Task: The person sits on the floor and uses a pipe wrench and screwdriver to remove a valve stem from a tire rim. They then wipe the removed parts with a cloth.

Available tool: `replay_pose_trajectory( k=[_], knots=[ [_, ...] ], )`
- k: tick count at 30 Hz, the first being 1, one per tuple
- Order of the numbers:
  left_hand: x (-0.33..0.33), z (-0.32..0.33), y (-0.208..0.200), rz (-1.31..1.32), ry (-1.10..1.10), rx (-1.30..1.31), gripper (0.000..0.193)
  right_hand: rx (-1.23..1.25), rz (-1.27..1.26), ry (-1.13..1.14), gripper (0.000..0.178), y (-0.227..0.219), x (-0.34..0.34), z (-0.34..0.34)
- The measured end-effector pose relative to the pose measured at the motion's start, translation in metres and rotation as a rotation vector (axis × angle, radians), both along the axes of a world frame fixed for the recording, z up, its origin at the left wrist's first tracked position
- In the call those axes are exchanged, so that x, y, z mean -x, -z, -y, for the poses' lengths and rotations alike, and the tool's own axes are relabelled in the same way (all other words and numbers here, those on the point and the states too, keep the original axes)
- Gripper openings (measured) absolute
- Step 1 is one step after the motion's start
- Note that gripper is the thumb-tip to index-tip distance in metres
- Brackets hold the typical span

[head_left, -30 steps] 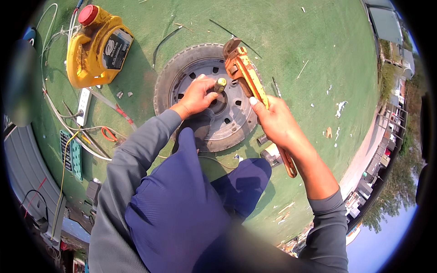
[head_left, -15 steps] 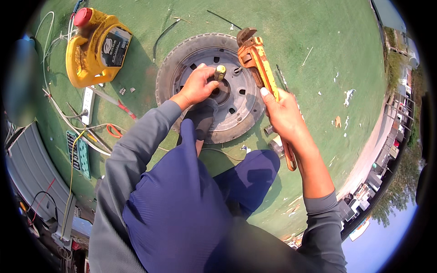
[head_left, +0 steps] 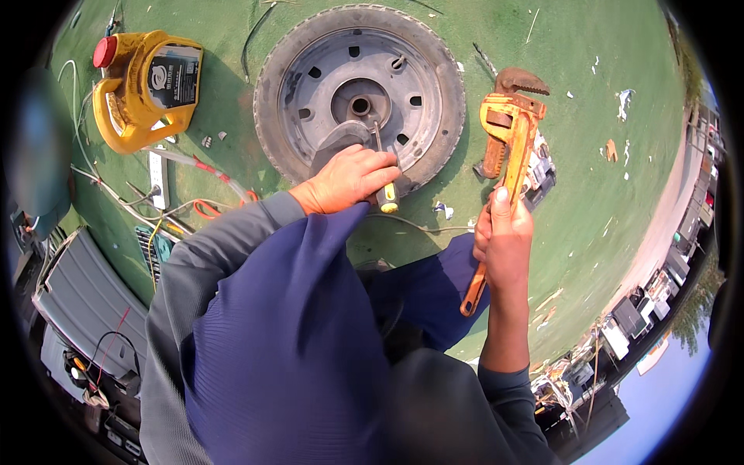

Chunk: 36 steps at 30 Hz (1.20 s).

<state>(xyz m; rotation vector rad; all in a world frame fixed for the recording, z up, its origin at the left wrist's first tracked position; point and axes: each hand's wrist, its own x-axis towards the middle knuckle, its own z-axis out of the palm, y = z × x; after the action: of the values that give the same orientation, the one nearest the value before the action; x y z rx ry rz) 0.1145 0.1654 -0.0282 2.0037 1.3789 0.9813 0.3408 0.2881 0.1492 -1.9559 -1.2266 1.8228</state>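
A wheel with a worn black tyre and grey steel rim (head_left: 318, 97) lies flat on the green ground in front of me. My left hand (head_left: 349, 180) is closed around a screwdriver (head_left: 389, 198) with a yellow and black handle. Its thin blade points away from me, over the rim close to the hub hole (head_left: 360, 105). My dark shoe (head_left: 339, 144) rests on the wheel's near side. To the right of the tyre, my right hand (head_left: 508, 236) grips an orange pipe wrench (head_left: 514, 128) by its handle, with the rusty jaws upward and apart from the wheel.
At the far left stands a yellow jug (head_left: 128, 93) with a red cap. Near it lie a white power strip (head_left: 158, 178), loose cables and a green tool case (head_left: 161, 246). A grey ribbed panel (head_left: 89, 302) is at lower left. Scraps dot the ground at right.
The screwdriver has moved from over the hub toward me, its handle now on my side. My right hand has carried the pipe wrench rightward off the wheel. The whole view has shifted.
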Motion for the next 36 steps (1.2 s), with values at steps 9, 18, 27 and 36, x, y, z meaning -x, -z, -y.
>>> replay_pose_trajectory(
  k=[9,18,27,36],
  knots=[
    [-0.014,-0.006,-0.001,-0.082,-0.222,0.017,0.058,0.054,-0.070,0.126,0.041,0.017,-0.043,0.032],
    [-0.023,-0.017,0.036,0.036,-0.537,0.159,0.038,0.106,-0.089,0.144,0.044,0.014,-0.052,0.049],
    [-0.025,-0.012,0.049,0.144,-0.581,0.130,0.045,-0.177,-0.110,-0.031,0.042,0.044,-0.054,0.079],
    [-0.018,-0.013,0.049,0.125,-0.518,0.176,0.049,-0.530,-0.016,-0.353,0.030,0.112,-0.028,0.119]
  ],
)
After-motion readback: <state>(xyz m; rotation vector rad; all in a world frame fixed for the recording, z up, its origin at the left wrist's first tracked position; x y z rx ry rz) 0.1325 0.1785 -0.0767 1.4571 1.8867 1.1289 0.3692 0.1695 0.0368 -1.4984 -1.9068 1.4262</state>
